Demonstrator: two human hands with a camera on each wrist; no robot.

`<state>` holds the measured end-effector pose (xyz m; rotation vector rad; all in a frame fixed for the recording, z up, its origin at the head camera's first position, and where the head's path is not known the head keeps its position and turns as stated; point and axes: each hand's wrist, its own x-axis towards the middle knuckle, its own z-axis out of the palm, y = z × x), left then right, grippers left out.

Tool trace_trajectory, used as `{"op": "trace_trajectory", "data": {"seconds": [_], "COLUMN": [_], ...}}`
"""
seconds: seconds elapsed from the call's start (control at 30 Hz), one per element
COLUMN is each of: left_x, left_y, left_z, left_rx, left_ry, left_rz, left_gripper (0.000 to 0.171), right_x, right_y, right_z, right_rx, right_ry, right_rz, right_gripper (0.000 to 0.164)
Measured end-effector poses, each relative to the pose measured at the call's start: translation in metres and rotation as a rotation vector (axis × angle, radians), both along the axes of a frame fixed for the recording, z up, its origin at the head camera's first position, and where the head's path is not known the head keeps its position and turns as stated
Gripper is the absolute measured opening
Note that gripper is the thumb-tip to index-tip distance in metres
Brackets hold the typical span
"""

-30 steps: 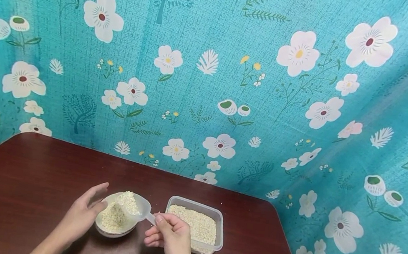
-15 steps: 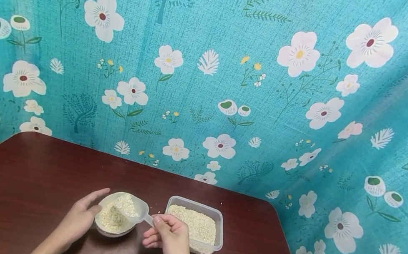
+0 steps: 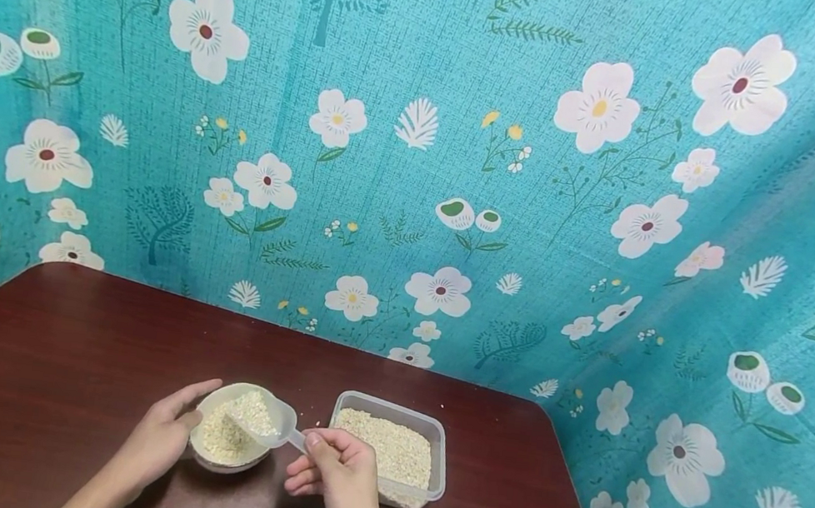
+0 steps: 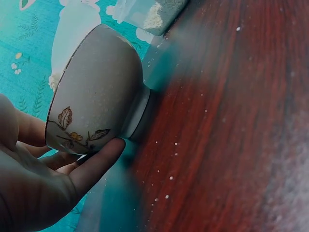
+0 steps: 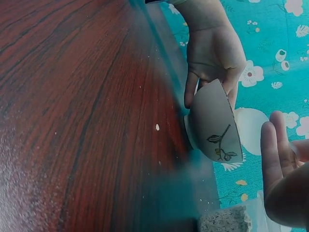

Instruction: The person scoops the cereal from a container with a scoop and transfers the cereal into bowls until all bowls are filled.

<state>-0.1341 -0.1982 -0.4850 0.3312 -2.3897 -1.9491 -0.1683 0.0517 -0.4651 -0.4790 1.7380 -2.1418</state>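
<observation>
A white bowl (image 3: 227, 467) with a leaf-and-berry print stands on the table, partly filled with pale flakes like rolled oats (image 3: 222, 439). My left hand (image 3: 156, 437) holds the bowl's left side, its thumb by the rim; in the left wrist view a fingertip (image 4: 116, 145) reaches the bowl's foot. Between thumb and fingers, my right hand (image 3: 350, 475) pinches the handle of a translucent white scoop (image 3: 287, 423). The scoop lies tilted over the bowl's right rim, with flakes in it. In the right wrist view the scoop (image 5: 252, 128) shows behind the bowl.
To the right, a clear rectangular plastic container (image 3: 440, 467) holds more flakes, close to my right hand. A few stray flakes (image 5: 157, 127) dot the dark red wooden table (image 3: 104, 337). A teal floral curtain (image 3: 385, 184) hangs behind and around the table.
My left hand has come down slightly, its thumb and fingers closing in on the bowl's side. The scoop and my right hand have shifted slightly left, then stayed nearly still.
</observation>
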Motion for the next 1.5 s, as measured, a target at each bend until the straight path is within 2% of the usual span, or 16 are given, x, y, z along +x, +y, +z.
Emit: {"op": "trace_trajectory", "data": {"seconds": [0.27, 0.5, 0.67, 0.87, 1.13, 1.33, 1.5], "left_x": [0.001, 0.002, 0.003, 0.003, 0.003, 0.004, 0.001], "left_y": [0.002, 0.001, 0.0, 0.0, 0.0, 0.0, -0.002], "left_z": [-0.001, 0.0, 0.0, -0.001, -0.001, 0.0, -0.001], "left_rx": [0.07, 0.061, 0.068, 0.081, 0.051, 0.074, -0.014], "left_ry": [0.018, 0.021, 0.02, 0.024, 0.021, 0.024, 0.024], "left_rz": [0.01, 0.0, -0.009, -0.011, -0.012, -0.019, -0.02], "left_gripper": [0.048, 0.049, 0.049, 0.049, 0.049, 0.049, 0.049], "right_x": [0.0, -0.002, -0.004, -0.008, -0.012, -0.019, -0.026], "right_y": [0.0, -0.004, -0.007, -0.006, -0.004, -0.005, -0.004], "right_z": [0.004, 0.011, 0.016, 0.018, 0.03, 0.04, 0.051], "right_rx": [0.059, 0.126, 0.162, 0.197, 0.275, 0.392, 0.502], "right_ry": [0.054, 0.095, 0.091, 0.11, 0.231, 0.327, 0.449], "right_rz": [-0.012, -0.018, -0.025, -0.006, 0.05, 0.077, 0.13], "right_gripper": [0.031, 0.026, 0.023, 0.021, 0.019, 0.015, 0.015]}}
